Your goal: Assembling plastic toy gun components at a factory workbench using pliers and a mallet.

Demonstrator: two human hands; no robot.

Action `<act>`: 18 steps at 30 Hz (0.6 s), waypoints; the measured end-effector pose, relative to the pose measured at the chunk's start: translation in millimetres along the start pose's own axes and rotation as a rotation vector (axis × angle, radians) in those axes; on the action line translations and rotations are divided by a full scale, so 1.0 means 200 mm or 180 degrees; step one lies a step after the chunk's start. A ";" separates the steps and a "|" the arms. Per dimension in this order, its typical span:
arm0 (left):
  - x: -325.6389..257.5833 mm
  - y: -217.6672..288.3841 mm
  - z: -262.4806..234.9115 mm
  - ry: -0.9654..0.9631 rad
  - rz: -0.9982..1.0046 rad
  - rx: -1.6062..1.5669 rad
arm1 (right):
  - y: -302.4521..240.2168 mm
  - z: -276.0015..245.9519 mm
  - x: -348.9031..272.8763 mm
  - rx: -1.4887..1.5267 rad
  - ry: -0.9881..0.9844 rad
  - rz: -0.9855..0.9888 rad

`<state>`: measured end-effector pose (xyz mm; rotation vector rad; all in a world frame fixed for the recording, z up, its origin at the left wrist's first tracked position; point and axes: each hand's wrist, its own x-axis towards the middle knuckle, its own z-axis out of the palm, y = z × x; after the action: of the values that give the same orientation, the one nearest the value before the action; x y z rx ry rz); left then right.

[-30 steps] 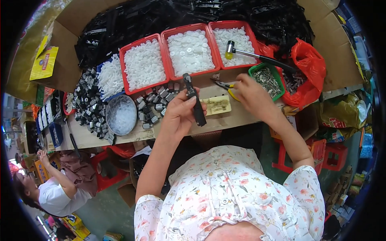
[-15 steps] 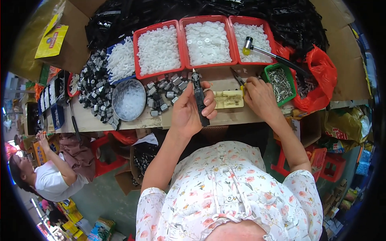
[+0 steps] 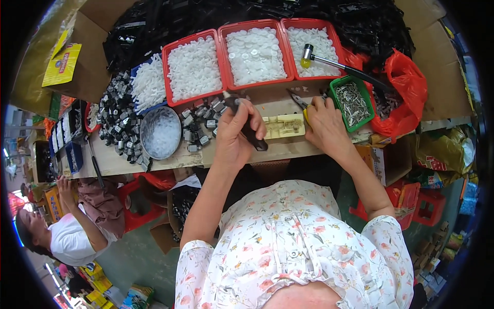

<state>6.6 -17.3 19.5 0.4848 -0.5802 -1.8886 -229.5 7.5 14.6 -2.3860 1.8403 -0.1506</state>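
slanting between left thumb [image 3: 238,119] and fingers [image 3: 256,122], slim black part [image 3: 254,139]

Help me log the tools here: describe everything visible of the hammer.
The hammer has a head with one end dark and shiny, the other yellow and plastic-looking, a silvery, metal-looking shaft and a black handle. It lies slanted, head over the white pieces in the rightmost red tray, handle pointing toward the red plastic bag; whether they touch is unclear. Neither the left hand nor the right hand touches it.
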 end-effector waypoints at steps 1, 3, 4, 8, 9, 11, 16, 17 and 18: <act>0.01 0.00 0.00 -0.0013 -0.0012 -0.0008 | -0.02 -0.01 0.01 -0.0142 -0.0014 0.0063; 0.04 0.01 0.00 -0.0054 0.0562 0.0766 | -0.01 0.02 0.03 -0.0352 0.0089 0.0092; 0.05 0.00 0.02 0.0040 0.0739 0.0879 | -0.01 0.04 0.03 -0.0553 0.0192 0.0104; 0.03 -0.06 0.04 0.0081 0.1386 0.2279 | 0.04 0.11 0.01 -0.0294 0.0477 -0.0031; 0.02 -0.07 0.03 0.0082 0.1390 0.2276 | 0.04 0.12 0.00 -0.0011 0.0482 0.0048; 0.01 -0.09 0.02 -0.0272 0.2027 0.3184 | 0.04 0.11 -0.02 0.0271 0.0491 0.0128; -0.03 -0.19 -0.11 0.0232 0.1488 0.2761 | -0.01 -0.06 -0.07 0.0923 0.0618 -0.0044; -0.03 -0.18 -0.09 0.0081 0.1659 0.3021 | -0.02 -0.10 -0.08 0.0926 0.0625 -0.0053; -0.03 -0.17 -0.07 -0.0084 0.1826 0.3283 | -0.04 -0.13 -0.10 0.1045 0.0861 -0.0148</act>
<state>-7.5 -2.6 -11.9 0.8258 -1.5321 -0.9437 -230.8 28.3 40.7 -2.2633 1.6988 -0.7515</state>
